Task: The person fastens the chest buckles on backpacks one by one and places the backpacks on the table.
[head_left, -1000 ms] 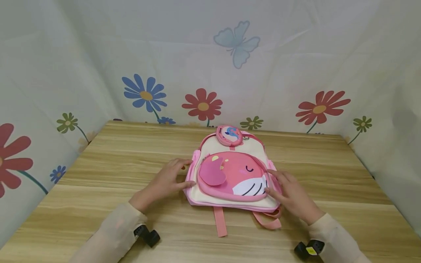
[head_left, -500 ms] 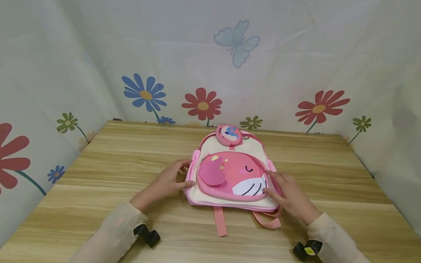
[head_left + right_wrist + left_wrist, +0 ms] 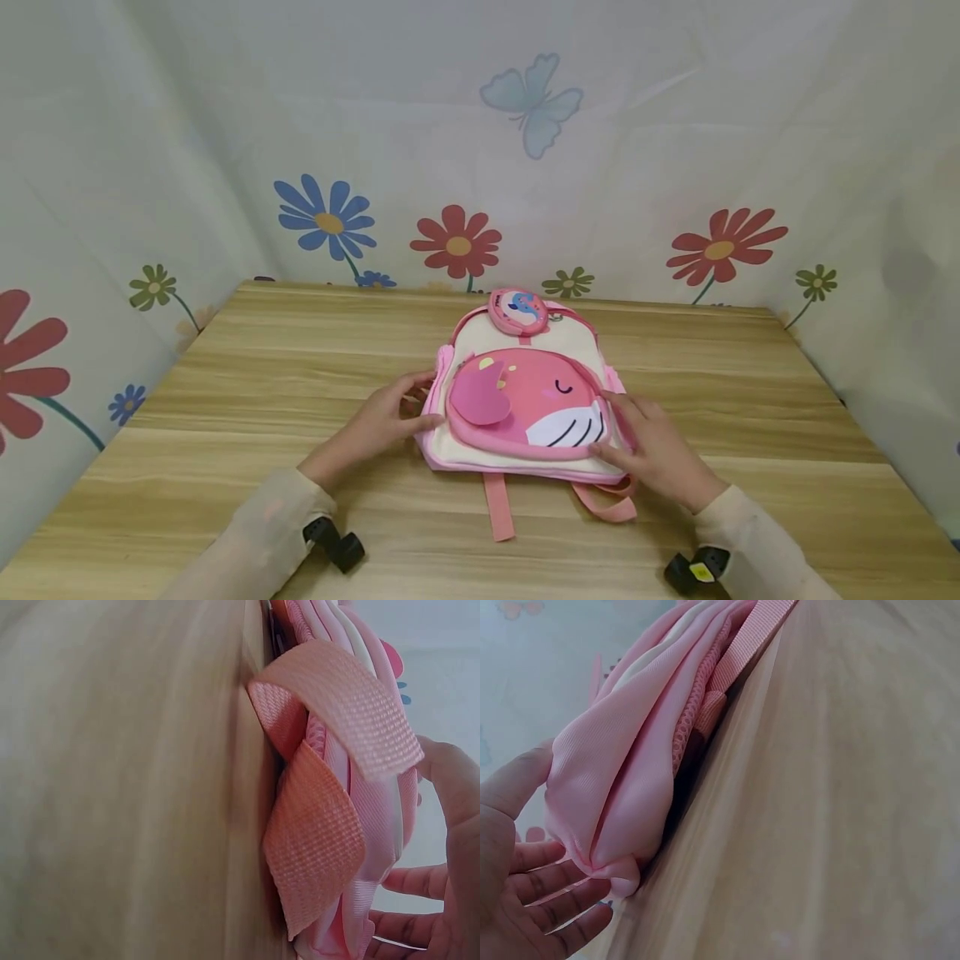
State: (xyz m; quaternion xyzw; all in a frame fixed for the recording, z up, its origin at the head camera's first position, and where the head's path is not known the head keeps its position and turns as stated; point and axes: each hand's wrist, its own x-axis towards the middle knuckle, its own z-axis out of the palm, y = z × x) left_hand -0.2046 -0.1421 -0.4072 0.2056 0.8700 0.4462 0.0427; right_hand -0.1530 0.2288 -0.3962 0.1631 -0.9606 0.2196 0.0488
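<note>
A small pink and cream backpack (image 3: 476, 336) lies front side up on the wooden table. Its front pocket (image 3: 536, 400) is a pink whale with a raised fin flap, and a round pink pouch (image 3: 520, 312) sits near the top. My left hand (image 3: 378, 423) touches the bag's left side, thumb at the front edge. In the left wrist view its loosely extended fingers rest by the pink side panel (image 3: 611, 761). At the opposite side is my right hand (image 3: 658, 454), thumb over the pocket's lower right edge, fingers along the side. A pink webbing strap (image 3: 315, 840) hangs nearby.
Two strap ends (image 3: 498, 510) extend from the bag's bottom toward me over the wooden table (image 3: 285, 367). Behind the table hangs a white cloth backdrop (image 3: 360, 108) printed with flowers and a butterfly. Both wrists wear small black cameras (image 3: 335, 542).
My right thumb has slid a little down and left toward the whale pocket's lower edge. The left hand stays at the bag's side, and the head view has shifted slightly.
</note>
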